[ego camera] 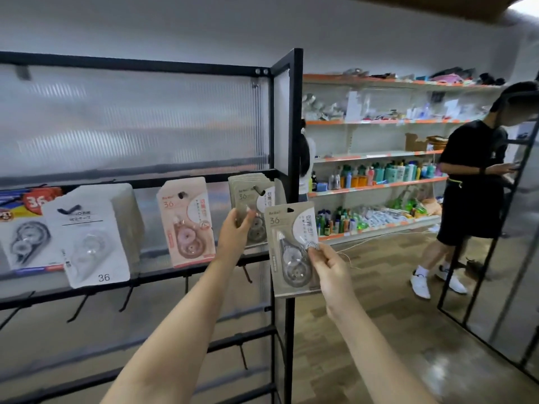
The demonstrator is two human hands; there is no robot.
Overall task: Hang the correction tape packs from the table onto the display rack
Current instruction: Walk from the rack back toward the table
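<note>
Two bare forearms reach up from the bottom edge. The right hand (pixel 326 265) pinches a grey correction tape pack (pixel 293 247) by its lower right side, thumb and fingers closed on the glossy card; the flat rectangular pack has a clear plastic blister over a rounded dispenser and a small notch hole at its top, and it hangs free in front of the black metal post of the display rack (pixel 287 118). Up and to the left of it, the left hand (pixel 237 225) grips the lower left edge of a stack of matching grey packs (pixel 252 205) hanging on a black hook. Further left of that hand hang pink packs (pixel 185 221), then white packs (pixel 90 237), backed by a ribbed translucent panel (pixel 131 121). Bare black hooks jut from the rail below. Well right of the right hand, a person in black clothes (pixel 469 182) stands on the wooden floor before orange-edged shelves (pixel 376 186) of bottles, beside a framed mirror (pixel 504 258).
</note>
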